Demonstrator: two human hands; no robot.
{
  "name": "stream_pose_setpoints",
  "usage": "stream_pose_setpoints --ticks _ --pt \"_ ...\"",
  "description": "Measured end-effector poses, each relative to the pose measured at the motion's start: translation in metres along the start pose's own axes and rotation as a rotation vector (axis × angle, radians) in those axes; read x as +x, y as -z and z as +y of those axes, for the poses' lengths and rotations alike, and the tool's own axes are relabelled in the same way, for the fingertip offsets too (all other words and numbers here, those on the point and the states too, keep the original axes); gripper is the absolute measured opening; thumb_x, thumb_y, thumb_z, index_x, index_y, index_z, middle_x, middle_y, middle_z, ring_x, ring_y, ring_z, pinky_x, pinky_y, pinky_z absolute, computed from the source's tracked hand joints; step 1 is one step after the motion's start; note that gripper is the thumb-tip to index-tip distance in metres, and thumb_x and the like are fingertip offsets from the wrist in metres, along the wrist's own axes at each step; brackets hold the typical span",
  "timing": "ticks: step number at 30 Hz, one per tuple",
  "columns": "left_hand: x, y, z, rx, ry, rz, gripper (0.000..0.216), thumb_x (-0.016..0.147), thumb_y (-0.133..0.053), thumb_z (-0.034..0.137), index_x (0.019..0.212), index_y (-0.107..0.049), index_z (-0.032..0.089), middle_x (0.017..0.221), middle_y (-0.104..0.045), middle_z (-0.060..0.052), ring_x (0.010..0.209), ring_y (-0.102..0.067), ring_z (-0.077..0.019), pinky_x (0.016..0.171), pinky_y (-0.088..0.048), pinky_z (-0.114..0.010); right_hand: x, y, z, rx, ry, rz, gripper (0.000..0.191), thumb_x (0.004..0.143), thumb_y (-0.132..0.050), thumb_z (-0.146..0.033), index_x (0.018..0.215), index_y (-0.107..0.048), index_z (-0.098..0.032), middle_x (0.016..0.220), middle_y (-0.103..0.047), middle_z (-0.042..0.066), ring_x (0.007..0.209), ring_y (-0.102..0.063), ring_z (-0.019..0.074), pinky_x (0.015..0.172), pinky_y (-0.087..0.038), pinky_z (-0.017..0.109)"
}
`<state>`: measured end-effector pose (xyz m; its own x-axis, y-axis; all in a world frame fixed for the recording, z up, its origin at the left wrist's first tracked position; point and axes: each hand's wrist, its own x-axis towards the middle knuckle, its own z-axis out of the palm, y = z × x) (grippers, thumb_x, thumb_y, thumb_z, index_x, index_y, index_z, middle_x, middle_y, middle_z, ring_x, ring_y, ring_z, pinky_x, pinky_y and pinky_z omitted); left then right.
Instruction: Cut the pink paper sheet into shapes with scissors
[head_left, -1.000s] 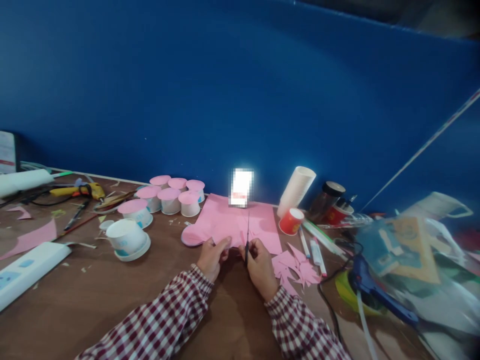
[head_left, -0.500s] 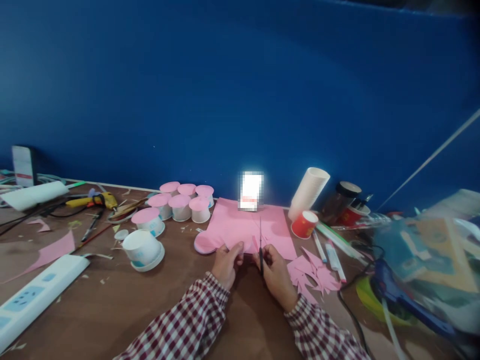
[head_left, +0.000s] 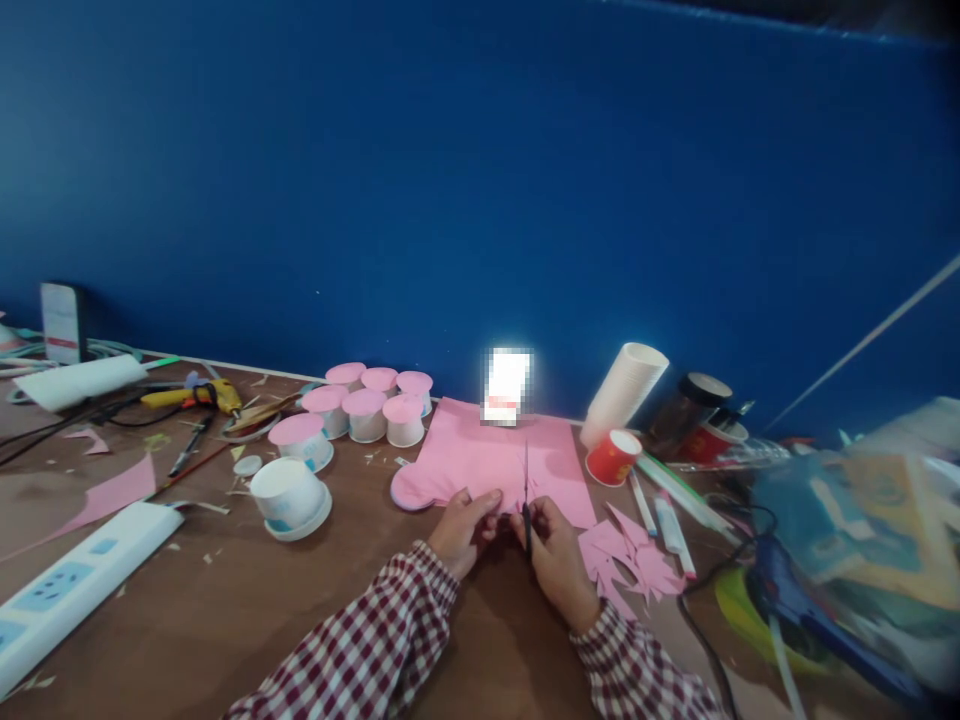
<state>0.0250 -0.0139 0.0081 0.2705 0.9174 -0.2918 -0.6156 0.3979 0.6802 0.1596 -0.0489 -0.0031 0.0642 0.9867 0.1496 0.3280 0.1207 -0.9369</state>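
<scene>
In my right hand (head_left: 555,550) is a pair of scissors (head_left: 526,515), its blades pointing away from me over a pink sheet (head_left: 555,450). My left hand (head_left: 466,535) is closed in a pinch just left of the scissors, on a small piece of pink paper (head_left: 511,496) that blends into the sheet behind it. Round pink paper pieces (head_left: 412,484) lie at the sheet's left corner. Pink offcuts (head_left: 630,555) are heaped beside my right hand.
White paper cups topped with pink discs (head_left: 365,410) stand at the back left, near an uncovered cup (head_left: 289,495). A power strip (head_left: 75,590) lies front left. To the right are stacked cups (head_left: 626,390), a red cup (head_left: 613,458), markers (head_left: 670,522) and a blue glue gun (head_left: 817,620).
The view has shifted slightly, so most things sit a little further right. Both hands stay close together, with the scissors still in my right hand.
</scene>
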Motion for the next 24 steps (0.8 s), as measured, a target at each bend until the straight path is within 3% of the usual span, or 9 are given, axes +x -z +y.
stream_pose_setpoints --ticks 24 --pt "0.0047 0.0001 0.0000 -0.075 0.021 -0.077 0.029 0.058 -0.077 0.020 0.069 -0.051 0.014 0.056 -0.052 0.004 0.046 -0.046 -0.0035 0.039 -0.030 -0.014 0.0027 -0.0051 -0.0044 -0.034 0.092 0.098 0.026 0.081 -0.056 -0.040 0.069 -0.046 -0.020 0.058 -0.045 -0.004 0.055 -0.044 0.0133 0.051 -0.036 0.023"
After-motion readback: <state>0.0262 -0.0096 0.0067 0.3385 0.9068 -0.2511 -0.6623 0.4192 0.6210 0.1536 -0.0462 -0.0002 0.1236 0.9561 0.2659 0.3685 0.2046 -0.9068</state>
